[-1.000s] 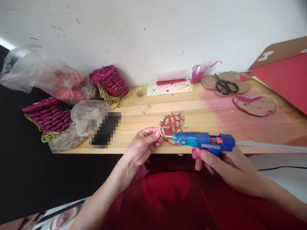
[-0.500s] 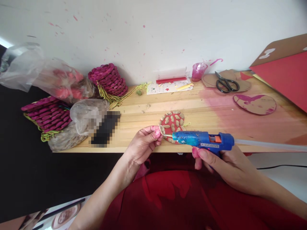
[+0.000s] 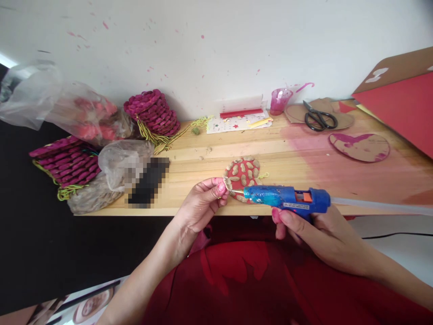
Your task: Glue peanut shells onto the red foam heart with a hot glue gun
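Observation:
Between thumb and fingers, my left hand (image 3: 206,201) pinches a peanut (image 3: 228,184) in its shell. My right hand (image 3: 311,230) is wrapped round the handle of a blue glue gun (image 3: 287,197), which points left with a clear glue stick (image 3: 379,205) running out of its back. The metal nozzle (image 3: 237,191) is at the pinched peanut; whether they touch I cannot tell. Behind the nozzle lies a red round piece (image 3: 238,184) with several peanuts set over it. The gun's front hides part of its lower edge.
Pink peanut bundles with yellow-green cords (image 3: 152,113) and plastic bags (image 3: 125,158) sit left. At the back stand a pink-stained cup (image 3: 280,101) and scissors (image 3: 320,118) on cardboard. A cardboard oval (image 3: 360,148) and a red sheet (image 3: 402,110) are right. A power cord (image 3: 395,235) hangs below.
Almost nothing differs. Both hands, the peanut and the glue gun hold nearly the same places, with only a tiny shift of the gun.

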`<state>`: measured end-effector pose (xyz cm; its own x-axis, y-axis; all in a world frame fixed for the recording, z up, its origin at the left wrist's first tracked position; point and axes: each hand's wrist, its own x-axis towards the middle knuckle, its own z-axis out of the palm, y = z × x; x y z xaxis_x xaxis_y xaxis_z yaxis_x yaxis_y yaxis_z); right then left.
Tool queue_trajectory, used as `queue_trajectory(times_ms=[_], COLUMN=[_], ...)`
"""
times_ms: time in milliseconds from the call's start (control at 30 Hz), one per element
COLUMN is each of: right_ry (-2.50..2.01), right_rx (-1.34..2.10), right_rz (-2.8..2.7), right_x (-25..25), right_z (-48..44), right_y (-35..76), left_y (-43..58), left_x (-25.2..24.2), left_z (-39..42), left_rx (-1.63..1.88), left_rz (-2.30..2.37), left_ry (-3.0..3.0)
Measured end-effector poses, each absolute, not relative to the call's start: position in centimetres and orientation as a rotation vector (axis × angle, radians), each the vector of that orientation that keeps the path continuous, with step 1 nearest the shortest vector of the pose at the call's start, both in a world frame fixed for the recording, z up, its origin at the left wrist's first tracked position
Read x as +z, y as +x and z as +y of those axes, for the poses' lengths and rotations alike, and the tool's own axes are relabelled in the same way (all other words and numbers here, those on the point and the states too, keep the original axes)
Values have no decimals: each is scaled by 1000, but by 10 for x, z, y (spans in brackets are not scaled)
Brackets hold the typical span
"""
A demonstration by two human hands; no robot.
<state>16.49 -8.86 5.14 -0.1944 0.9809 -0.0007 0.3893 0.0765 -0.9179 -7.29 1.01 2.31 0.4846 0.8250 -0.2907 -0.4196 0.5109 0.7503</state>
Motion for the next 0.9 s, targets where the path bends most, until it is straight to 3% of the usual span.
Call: queue_trajectory(times_ms=[900], right_ry=[-1395], right_rx=[1028], right_rz=[-1696], right_x=[56], right_z=[-88], right_y=[163], left_y=[-73], left_x=[26], left_z=[10], left_rx=[808], left_rz=[727], left_ry=[668])
